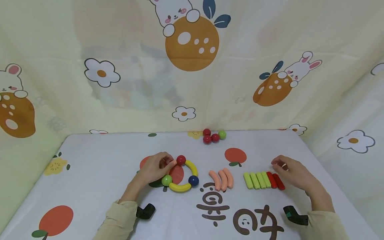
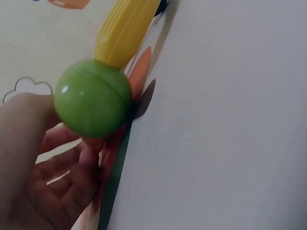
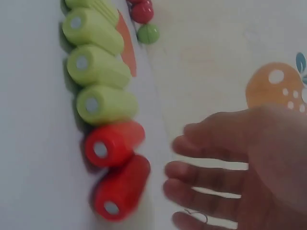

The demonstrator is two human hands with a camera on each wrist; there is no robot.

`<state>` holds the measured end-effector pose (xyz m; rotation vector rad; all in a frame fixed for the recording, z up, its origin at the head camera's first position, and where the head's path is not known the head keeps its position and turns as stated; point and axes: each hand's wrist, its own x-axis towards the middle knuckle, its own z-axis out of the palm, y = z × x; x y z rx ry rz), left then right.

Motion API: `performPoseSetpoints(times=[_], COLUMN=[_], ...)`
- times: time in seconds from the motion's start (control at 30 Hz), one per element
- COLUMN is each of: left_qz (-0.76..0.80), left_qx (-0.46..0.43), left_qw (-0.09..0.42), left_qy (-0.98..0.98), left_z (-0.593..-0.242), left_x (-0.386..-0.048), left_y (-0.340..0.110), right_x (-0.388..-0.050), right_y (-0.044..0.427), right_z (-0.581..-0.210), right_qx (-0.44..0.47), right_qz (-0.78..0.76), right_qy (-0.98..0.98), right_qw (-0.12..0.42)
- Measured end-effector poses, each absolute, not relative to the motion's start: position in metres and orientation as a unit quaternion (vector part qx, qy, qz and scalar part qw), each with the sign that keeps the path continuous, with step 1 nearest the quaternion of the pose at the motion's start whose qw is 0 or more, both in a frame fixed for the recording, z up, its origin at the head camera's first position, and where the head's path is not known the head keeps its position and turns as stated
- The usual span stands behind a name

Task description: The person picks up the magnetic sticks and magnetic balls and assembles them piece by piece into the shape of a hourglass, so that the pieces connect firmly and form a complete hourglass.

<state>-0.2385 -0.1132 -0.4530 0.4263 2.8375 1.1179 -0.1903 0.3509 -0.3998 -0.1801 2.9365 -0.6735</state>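
Observation:
My left hand (image 1: pixel 156 168) is at the left of a ring of toy pieces, fingers curled round a mostly hidden pink piece (image 2: pixel 93 142) between the green ball (image 1: pixel 166 180) and the red ball (image 1: pixel 181 160). Two yellow curved pieces (image 1: pixel 180 187) and a blue ball (image 1: pixel 193 180) form the rest of the ring. In the left wrist view the green ball (image 2: pixel 93 98) touches a yellow piece (image 2: pixel 125 33). My right hand (image 1: pixel 295 173) hangs loosely bent and empty, just beyond the red sticks (image 1: pixel 279 181), which lie beside several light-green sticks (image 1: pixel 255 180).
Three pink curved pieces (image 1: pixel 222 179) lie between the ring and the stick row. At the table's back edge sit several red balls (image 1: pixel 215 138) and one green ball (image 1: pixel 222 134). A printed curtain (image 1: pixel 135 100) hangs behind the white tablecloth (image 1: pixel 99 173).

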Motion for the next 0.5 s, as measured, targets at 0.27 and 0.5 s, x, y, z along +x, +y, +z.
performPoseSetpoints(times=[0.27, 0.5], left_qz=[0.392, 0.393], left_qx=[0.172, 0.142], left_qw=[0.042, 0.021], left_qy=[0.903, 0.908], left_z=[-0.457, -0.461], left_x=[-0.239, -0.239], left_y=[-0.123, -0.121], right_x=[-0.185, -0.183], right_y=[0.369, 0.374], right_z=[-0.398, -0.398], right_qx=[-0.035, -0.031], right_qz=[-0.258, -0.259], right_qy=[0.942, 0.933], right_qw=[0.211, 0.248])
